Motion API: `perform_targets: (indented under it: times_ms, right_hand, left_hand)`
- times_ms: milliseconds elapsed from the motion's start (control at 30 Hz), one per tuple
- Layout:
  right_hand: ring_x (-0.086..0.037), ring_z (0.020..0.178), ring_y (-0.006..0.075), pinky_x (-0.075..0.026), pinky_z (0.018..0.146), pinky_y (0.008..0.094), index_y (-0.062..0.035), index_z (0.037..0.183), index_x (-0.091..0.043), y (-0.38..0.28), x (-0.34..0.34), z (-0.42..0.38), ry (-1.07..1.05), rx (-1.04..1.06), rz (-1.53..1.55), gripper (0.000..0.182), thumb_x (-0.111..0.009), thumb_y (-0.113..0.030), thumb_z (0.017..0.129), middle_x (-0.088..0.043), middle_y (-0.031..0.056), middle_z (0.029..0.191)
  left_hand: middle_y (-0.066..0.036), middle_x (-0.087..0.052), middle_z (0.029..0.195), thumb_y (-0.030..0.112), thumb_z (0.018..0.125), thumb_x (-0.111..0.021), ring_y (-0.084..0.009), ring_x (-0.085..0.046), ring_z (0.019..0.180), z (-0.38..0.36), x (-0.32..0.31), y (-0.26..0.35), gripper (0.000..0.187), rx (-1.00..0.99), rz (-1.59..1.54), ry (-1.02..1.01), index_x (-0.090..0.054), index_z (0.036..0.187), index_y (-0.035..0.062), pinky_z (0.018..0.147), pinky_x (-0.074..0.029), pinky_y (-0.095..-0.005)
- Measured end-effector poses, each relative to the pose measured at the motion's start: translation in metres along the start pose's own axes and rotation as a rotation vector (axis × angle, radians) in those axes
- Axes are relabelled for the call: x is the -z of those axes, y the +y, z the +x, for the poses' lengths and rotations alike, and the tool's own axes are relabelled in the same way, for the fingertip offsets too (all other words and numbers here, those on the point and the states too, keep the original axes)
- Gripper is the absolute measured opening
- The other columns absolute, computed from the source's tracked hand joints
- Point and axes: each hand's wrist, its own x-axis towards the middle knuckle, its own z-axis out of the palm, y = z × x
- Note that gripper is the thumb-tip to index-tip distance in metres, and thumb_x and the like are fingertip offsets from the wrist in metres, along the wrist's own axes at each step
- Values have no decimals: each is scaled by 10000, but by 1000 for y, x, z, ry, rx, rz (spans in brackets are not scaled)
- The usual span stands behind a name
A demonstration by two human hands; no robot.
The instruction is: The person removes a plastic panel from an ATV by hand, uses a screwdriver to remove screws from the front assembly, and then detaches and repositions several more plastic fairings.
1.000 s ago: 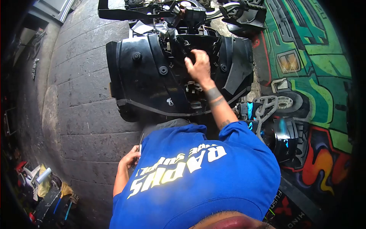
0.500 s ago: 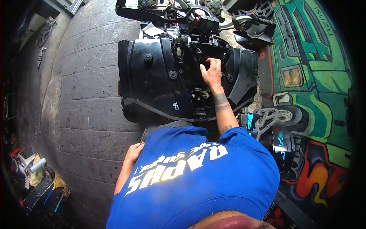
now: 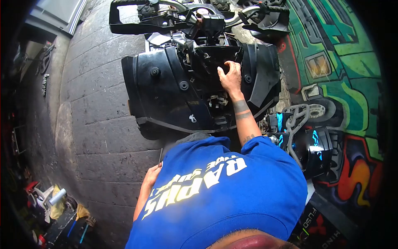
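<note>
Shifting slightly up since the earlier frame, the right hand [image 3: 229,76] pressed spread fingers into the black plastic scooter fairing [image 3: 174,91], while the left hand [image 3: 151,176] apparently pinched a thin dark tool [image 3: 160,157]; forcing brittle clips could snap them.

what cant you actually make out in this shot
Head view only:
- Right hand: fingertips reach into the black scooter panel; what they touch is hidden in dark parts.
- Left hand: half covered by the blue shirt; its thin dark tool is too small to identify.
</note>
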Motion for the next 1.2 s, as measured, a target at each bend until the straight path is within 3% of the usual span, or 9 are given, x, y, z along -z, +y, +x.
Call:
perform_targets:
  times_ms: [500,700,767,900,933,1000,1067,1100,1200]
  right_hand:
    - [-522,937,317,-449,819,383,-21,950,-552,-23,-14,-81,-288,29,134,289,-649,-189,736,-493,162,985]
    - [-516,990,363,-438,848,398,-30,1034,-557,-99,-31,-162,-1022,195,544,430,-583,-390,800,-530,201,1037]
    - [-509,1058,356,-394,902,471,-50,1090,-562,-122,-44,-183,-1507,195,416,529,-513,-504,822,-532,205,1102]
    - [-468,1154,333,-232,898,691,-116,1221,-523,-139,-69,-215,-1871,536,73,691,-362,-660,829,-538,186,1157]
    - [-539,1052,338,-351,869,590,-91,1130,-579,-142,-76,-217,-1849,577,96,584,-493,-576,815,-594,182,1054]
    - [-569,979,342,-395,817,536,-68,1061,-602,-146,-88,-205,-1839,638,296,517,-559,-509,794,-612,185,988]
    - [-613,786,355,-455,678,428,-11,886,-632,-154,-92,-208,-1725,784,557,342,-690,-311,733,-637,191,810]
    - [-614,800,348,-452,693,439,-11,895,-631,-162,-94,-212,-1736,922,587,326,-670,-302,753,-640,188,821]
    - [-620,771,290,-460,691,403,4,921,-628,-178,-74,-217,-1896,756,841,307,-658,-260,768,-643,188,814]
  left_hand:
    - [-12,-624,877,214,862,-496,-67,-550,700,7,9,17,345,44,55,-4,-585,1138,28,639,-439,-216]
    - [13,-606,849,175,813,-518,-81,-550,713,7,9,44,345,123,105,-92,-576,1121,30,656,-437,-221]
    - [-7,-605,877,205,795,-537,-108,-553,743,19,20,28,351,88,28,-100,-571,1101,39,690,-438,-243]
    - [-48,-603,932,266,757,-573,-162,-559,802,33,49,-6,370,6,-150,-94,-561,1061,56,759,-441,-286]
    - [-70,-613,924,286,748,-567,-204,-571,809,28,54,-6,359,63,-182,-45,-577,1016,49,760,-452,-323]
    - [-93,-624,917,306,739,-561,-247,-583,815,23,68,-17,354,123,-209,2,-593,972,42,761,-462,-359]
    - [-127,-638,942,306,737,-536,-277,-605,833,27,87,-40,370,66,-570,-86,-606,962,20,773,-476,-392]
    - [-127,-638,942,306,737,-536,-277,-605,833,24,83,-39,370,62,-573,-89,-606,962,20,773,-476,-392]
    - [-174,-633,960,303,739,-497,-305,-618,841,18,80,-56,425,-9,-1043,-351,-592,1001,-17,784,-488,-391]
